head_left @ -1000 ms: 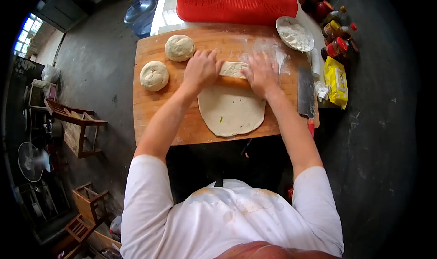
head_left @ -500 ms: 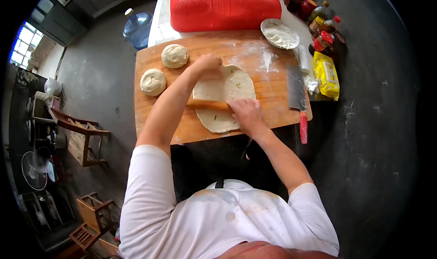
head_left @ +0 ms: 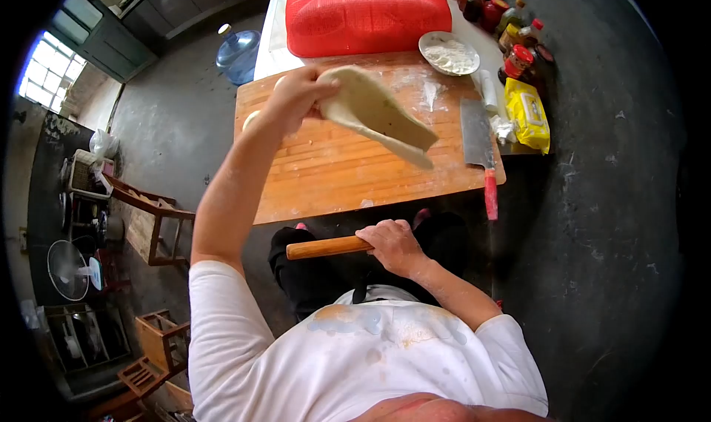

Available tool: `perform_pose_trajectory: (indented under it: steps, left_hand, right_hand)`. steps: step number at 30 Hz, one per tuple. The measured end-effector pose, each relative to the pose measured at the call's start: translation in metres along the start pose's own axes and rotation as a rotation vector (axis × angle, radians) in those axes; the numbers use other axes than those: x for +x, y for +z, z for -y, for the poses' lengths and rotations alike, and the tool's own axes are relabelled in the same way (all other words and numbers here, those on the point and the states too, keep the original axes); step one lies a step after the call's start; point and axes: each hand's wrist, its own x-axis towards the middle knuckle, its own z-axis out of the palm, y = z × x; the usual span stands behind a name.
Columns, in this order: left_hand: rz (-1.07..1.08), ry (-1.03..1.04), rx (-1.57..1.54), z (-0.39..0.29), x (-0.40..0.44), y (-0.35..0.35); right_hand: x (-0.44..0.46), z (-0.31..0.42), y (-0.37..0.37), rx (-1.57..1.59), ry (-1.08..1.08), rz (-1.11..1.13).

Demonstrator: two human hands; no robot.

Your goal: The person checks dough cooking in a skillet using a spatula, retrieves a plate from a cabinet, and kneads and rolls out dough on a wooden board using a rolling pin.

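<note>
My left hand [head_left: 300, 96] pinches one edge of a rolled-out sheet of dough [head_left: 374, 111], lifted above the wooden board [head_left: 318, 188]. The sheet hangs folded over toward the right. In front of the board's near edge, over my lap, my right hand [head_left: 396, 246] is wrapped around one end of a wooden rolling pin [head_left: 326, 247], which points left. Behind my left forearm, two dough balls are mostly hidden; a bit of one dough ball [head_left: 250, 118] shows.
A cleaver [head_left: 475, 137] lies at the board's right side, its red handle past the edge. Behind stand a bowl of flour [head_left: 450, 54] and a red plastic cover [head_left: 370, 18]. A yellow wipes pack [head_left: 527, 114] and several bottles and jars [head_left: 518, 62] line the right.
My left hand has picked the dough sheet up off the board. My right hand has drawn the rolling pin off the dough, back toward my body.
</note>
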Motion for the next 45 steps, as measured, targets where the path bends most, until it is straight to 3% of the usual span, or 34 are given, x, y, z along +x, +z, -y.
perform_pose_trajectory:
  steps: [3,5,7,9,10,11,13,15,16,18,19,20,22,23,25,27,30,33,34,36,38,39,41,45]
  left_hand:
    - [-0.092,-0.221,-0.176,0.070,-0.007,-0.005]
    - [-0.055,-0.412,-0.133,0.115,-0.005,-0.014]
    - [-0.123,-0.471,0.034,0.134,-0.004,-0.016]
    - [-0.422,0.085,0.886,0.133,-0.006,-0.013]
    - [-0.412,0.272,0.936,0.131,-0.006,-0.006]
    - [-0.409,0.272,0.934,0.128,-0.005,0.004]
    - [0.017,0.355,0.928,0.123,0.001,0.024]
    - [0.450,-0.088,0.628,0.108,0.011,0.036]
    - [0.546,-0.028,0.786,0.111,0.028,0.035]
    - [0.434,-0.228,0.250,0.118,0.071,0.014]
    - [0.326,-0.070,-0.251,0.134,0.097,-0.009]
    - [-0.017,0.020,-0.416,0.127,0.107,-0.017]
    - [-0.327,0.254,-0.814,0.099,0.116,-0.029]
    - [-0.285,0.281,-0.772,0.091,0.111,-0.030]
    - [0.085,0.219,-0.572,0.087,0.091,-0.021]
    - [0.186,0.070,-0.304,0.089,0.049,-0.001]
    - [0.081,0.149,0.571,0.097,-0.015,0.011]
    - [-0.070,0.187,1.018,0.120,-0.048,0.031]
    - [-0.077,0.181,1.013,0.134,-0.041,0.036]
    - [-0.359,0.326,1.237,0.156,-0.016,0.040]
    - [-0.482,0.365,1.234,0.150,0.027,0.032]
    - [-0.508,0.340,1.254,0.145,0.045,0.028]
    - [-0.567,0.399,1.298,0.144,0.063,0.027]
    - [-0.472,0.326,1.230,0.153,0.011,0.040]
  right_hand:
    - [0.001,-0.003,0.002,-0.013,-0.012,0.006]
    - [0.005,-0.007,0.000,0.011,-0.036,-0.029]
    - [0.009,-0.007,-0.007,-0.003,-0.040,-0.065]
    - [0.011,-0.008,-0.007,-0.012,-0.025,-0.073]
    - [0.012,-0.009,-0.006,-0.015,-0.029,-0.082]
    - [0.013,-0.010,-0.005,-0.018,-0.035,-0.091]
    - [0.015,-0.009,-0.005,-0.005,-0.025,-0.068]
    - [0.014,-0.009,-0.005,0.006,-0.013,-0.045]
    - [0.013,-0.009,-0.005,0.025,0.003,-0.020]
    - [0.013,-0.008,-0.007,0.035,0.006,-0.003]
    - [0.012,-0.009,-0.009,0.035,0.006,-0.001]
    - [0.012,-0.010,-0.010,0.021,0.001,-0.015]
    - [0.014,-0.012,-0.012,0.009,0.003,-0.035]
    - [0.014,-0.013,-0.013,0.011,0.001,-0.050]
    - [0.016,-0.019,-0.014,0.016,0.001,-0.062]
    - [0.023,-0.032,-0.019,0.022,-0.022,-0.096]
    - [0.040,-0.054,-0.042,-0.089,-0.036,-0.203]
    - [0.065,-0.069,-0.051,-0.173,0.012,-0.176]
    - [0.074,-0.076,-0.046,-0.261,0.027,-0.125]
    - [0.098,-0.103,-0.029,-0.451,0.101,-0.008]
    - [0.148,-0.109,-0.053,-0.505,0.424,0.307]
    - [0.156,-0.120,-0.048,-0.496,0.427,0.321]
    - [0.171,-0.141,-0.045,-0.580,0.479,0.057]
    - [0.120,-0.124,-0.028,-0.575,0.378,-0.009]
